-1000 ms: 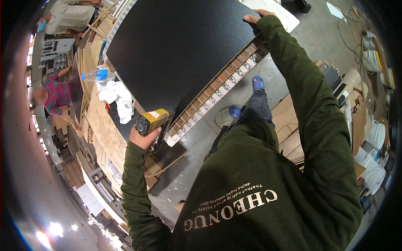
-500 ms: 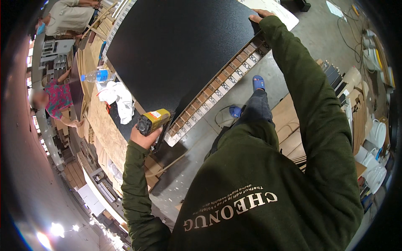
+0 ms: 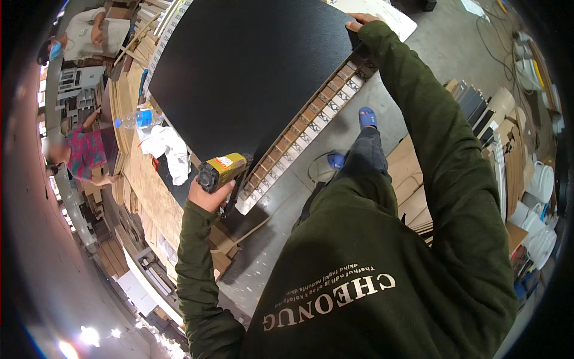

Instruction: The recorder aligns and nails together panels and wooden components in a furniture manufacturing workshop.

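My left hand (image 3: 206,197) is wrapped round a yellow and black nail gun (image 3: 222,170). The tool's nose meets the near corner of a large black panel (image 3: 239,78); exactly where it touches is hidden. My right hand (image 3: 362,23) grips the panel's far right corner, with the fingers bent over the edge. Beneath the panel's right edge runs a row of brown blocks (image 3: 317,107) along a white strip with printed marks (image 3: 299,142).
Left of the panel, a water bottle (image 3: 139,118) and a white cloth (image 3: 170,146) lie by a wooden board (image 3: 152,191). Two people stand at the far left. A hose (image 3: 254,230) hangs over the floor. Stacked boards (image 3: 472,110) and white buckets (image 3: 540,182) stand right.
The panel and my right hand appear slightly further left, along with a small shift of the whole view. My left hand keeps the nail gun at the near corner. One person's arm has moved.
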Demonstrator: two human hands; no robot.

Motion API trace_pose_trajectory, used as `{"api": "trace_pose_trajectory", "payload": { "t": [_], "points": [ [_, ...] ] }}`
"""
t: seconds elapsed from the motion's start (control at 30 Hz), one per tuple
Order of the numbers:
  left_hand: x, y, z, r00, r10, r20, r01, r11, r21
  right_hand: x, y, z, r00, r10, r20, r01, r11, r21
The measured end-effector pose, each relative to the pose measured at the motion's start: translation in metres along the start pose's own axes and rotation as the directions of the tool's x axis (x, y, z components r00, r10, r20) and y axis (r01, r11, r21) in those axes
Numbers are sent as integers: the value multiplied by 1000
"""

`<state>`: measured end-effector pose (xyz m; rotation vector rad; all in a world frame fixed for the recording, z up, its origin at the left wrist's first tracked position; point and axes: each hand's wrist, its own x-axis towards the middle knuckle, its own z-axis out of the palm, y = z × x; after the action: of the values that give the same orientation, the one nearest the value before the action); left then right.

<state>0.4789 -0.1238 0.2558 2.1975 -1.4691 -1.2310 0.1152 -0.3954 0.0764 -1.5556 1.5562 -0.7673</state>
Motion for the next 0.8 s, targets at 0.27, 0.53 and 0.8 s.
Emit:
{"api": "trace_pose_trajectory", "payload": {
  "t": [0.27, 0.53, 0.8],
  "points": [
    [3, -7, -4, 995, 90, -33, -90, 996, 6, -1, -2, -3, 999, 22, 42, -21, 999, -25],
    [4, -6, -6, 999, -32, -10, 32, 999, -23, -6, -8, -2, 998, 67, 14, -66, 997, -33],
    [5, -7, -6, 996, 91, 1, -91, 996, 22, 5, 10, 6, 999, 25, -36, -24, 1000, 20]
  ]
}}
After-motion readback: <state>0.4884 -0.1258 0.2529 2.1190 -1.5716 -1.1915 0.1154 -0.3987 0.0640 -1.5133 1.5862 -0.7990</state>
